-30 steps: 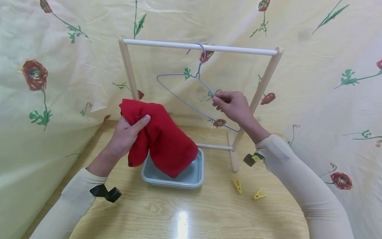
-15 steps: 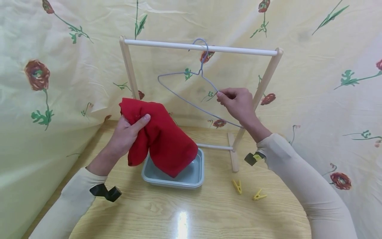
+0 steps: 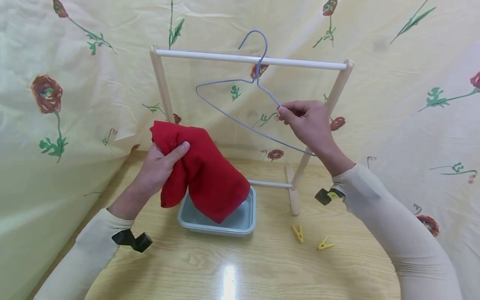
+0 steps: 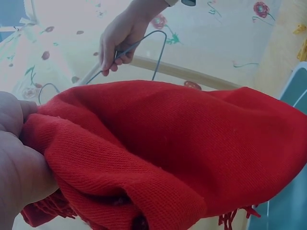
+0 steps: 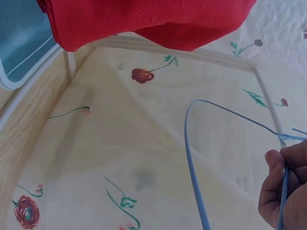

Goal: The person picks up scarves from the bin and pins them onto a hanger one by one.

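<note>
In the head view my left hand point(image 3: 159, 166) grips a bunched red scarf point(image 3: 215, 179), thumb on top. Its woven cloth and fringe show in the left wrist view, where the scarf point(image 4: 192, 139) fills most of the frame. My right hand point(image 3: 309, 125) pinches a blue wire hanger point(image 3: 266, 43) by its right shoulder. The hanger's hook rises above the white top bar point(image 3: 210, 55) of a small rack, overlapping it in this view. Close up in the right wrist view, the hanger point(image 5: 192, 165) runs through curled fingers. The scarf hangs partly over a grey-blue basin point(image 3: 217, 230).
Two yellow clothespins point(image 3: 298, 234) lie at the right on the wooden table point(image 3: 187, 266). The rack's right wooden post point(image 3: 339, 89) stands close behind my right hand. A flowered cloth point(image 3: 412, 125) encloses the back and sides.
My right hand has lifted the hanger up and to the right. Its hook, earlier over the bar, now stands higher than the bar. The left hand and scarf have barely moved.
</note>
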